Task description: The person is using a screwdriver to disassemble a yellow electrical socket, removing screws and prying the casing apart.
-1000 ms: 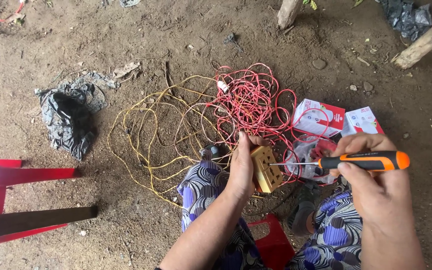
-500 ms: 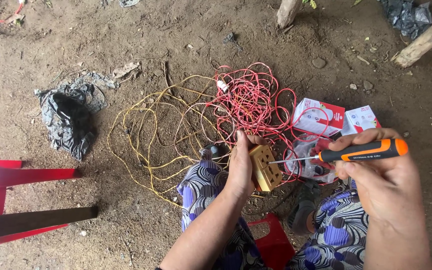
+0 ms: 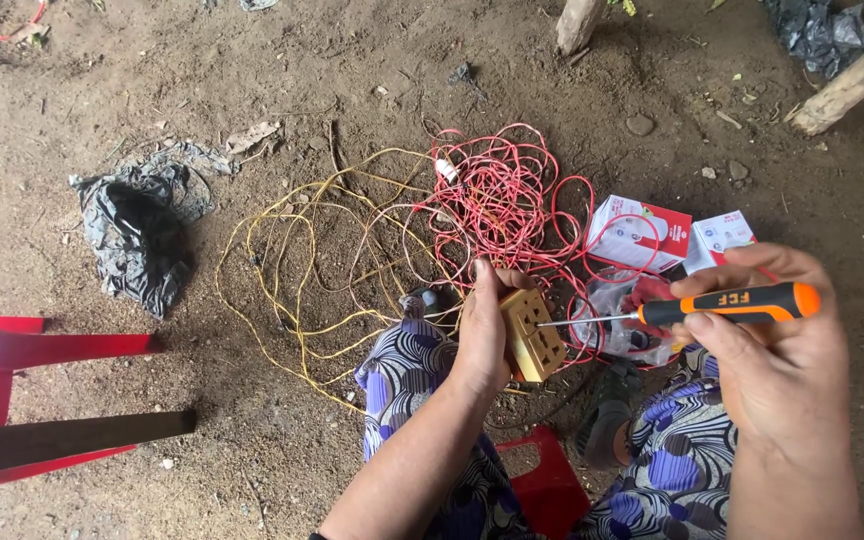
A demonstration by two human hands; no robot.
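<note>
A: Status on the hands?

B: Left hand point(image 3: 484, 335) wrapped around a yellow socket box point(image 3: 532, 335), palm behind it, fingers closed on its near edge, face of the box turned toward the right. Right hand point(image 3: 777, 365) closed on a screwdriver point(image 3: 697, 306), orange and black handle, shaft level and pointing left.

A: Tip contact?

B: Tip sits right at the box face, upper part. Touching or just off it, can't tell from the head view. Hands themselves are well apart, joined only by the shaft's span.

A: Where's the box relative to everything else?

B: Held above the person's lap, between the knees, patterned blue and white cloth point(image 3: 417, 375) below. Just beyond it, on the dirt ground point(image 3: 282, 70): a red wire tangle point(image 3: 497, 195) and, to its left, a looser yellow wire tangle point(image 3: 312, 260), the two overlapping in the middle.

A: Around the right hand?

B: Clear plastic bag point(image 3: 612, 315) with red bits inside, under the shaft. Two small red and white cartons point(image 3: 642, 232) just past it, near the thumb side.

A: Anything else?

B: Crumpled black plastic bag point(image 3: 137, 235) far left of the wires. Red plastic chair point(image 3: 12, 350) at the left edge. Red stool point(image 3: 547, 485) part visible between the legs.
</note>
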